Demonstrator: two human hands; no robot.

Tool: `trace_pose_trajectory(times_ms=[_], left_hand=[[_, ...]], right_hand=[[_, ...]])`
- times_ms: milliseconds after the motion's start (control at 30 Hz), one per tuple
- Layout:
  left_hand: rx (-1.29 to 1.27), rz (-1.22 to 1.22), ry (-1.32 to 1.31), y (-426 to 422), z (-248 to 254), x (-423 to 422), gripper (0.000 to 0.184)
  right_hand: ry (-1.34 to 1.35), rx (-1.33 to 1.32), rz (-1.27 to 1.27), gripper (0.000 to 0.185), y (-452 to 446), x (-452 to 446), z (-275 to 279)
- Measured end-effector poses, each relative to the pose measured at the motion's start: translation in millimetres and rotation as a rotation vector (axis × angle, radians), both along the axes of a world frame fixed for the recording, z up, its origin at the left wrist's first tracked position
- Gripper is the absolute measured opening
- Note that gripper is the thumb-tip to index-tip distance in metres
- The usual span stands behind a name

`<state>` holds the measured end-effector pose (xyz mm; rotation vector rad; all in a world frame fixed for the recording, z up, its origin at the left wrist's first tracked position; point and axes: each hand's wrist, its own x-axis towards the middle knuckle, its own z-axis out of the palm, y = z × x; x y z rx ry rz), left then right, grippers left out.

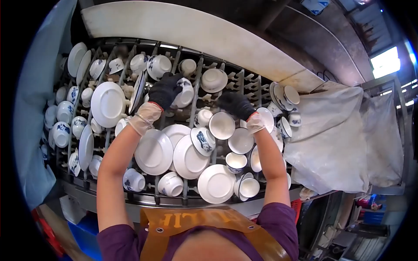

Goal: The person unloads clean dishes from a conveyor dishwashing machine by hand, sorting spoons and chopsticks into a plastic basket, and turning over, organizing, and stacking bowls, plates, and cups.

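Observation:
Both of my hands wear black gloves over pale cuffs. At the left edge of a white and blue bowl [184,94], my left hand [165,91] has its fingers closed on the rim. The bowl is tilted on the pegged rack [193,104]. My right hand [236,105] hovers above the rack, its dark fingers blurred, so I cannot make out whether they are open. Just below it are a small cup [203,118] and a white bowl [222,125]. An upturned bowl [214,80] sits behind, between my hands.
Large white plates [153,152] lie overlapping nearest my body. More plates [108,104] and several patterned bowls [61,134] stand on the left part of the rack. Stacked dishes [278,95] are at the right, beside a translucent plastic curtain [324,139]. A pale panel [191,30] borders the back.

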<state>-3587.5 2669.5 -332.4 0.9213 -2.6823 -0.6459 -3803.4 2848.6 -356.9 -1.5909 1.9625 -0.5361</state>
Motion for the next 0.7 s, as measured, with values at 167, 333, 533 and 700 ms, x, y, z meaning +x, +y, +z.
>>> trace_pose_trajectory(times_ms=[167,333,533,700], left_hand=[[-0.103,0.050,-0.019,20,-6,3,0.056],[0.162,-0.072,0.104,-8,-39,11,0.044],[1.033,-0.186,0.443,-5,31,0,0.024],[-0.193,-0.551,0.400,6,2,-32,0.034]], right_hand=[[0.159,0.017,0.049,0.038,31,10,-33],[0.675,-0.630,-0.317,0.030,39,29,5],[-0.165,-0.133,0.053,0.060,52,87,-29],[-0.128,-0.167,0.138,0.086,66,100,-21]])
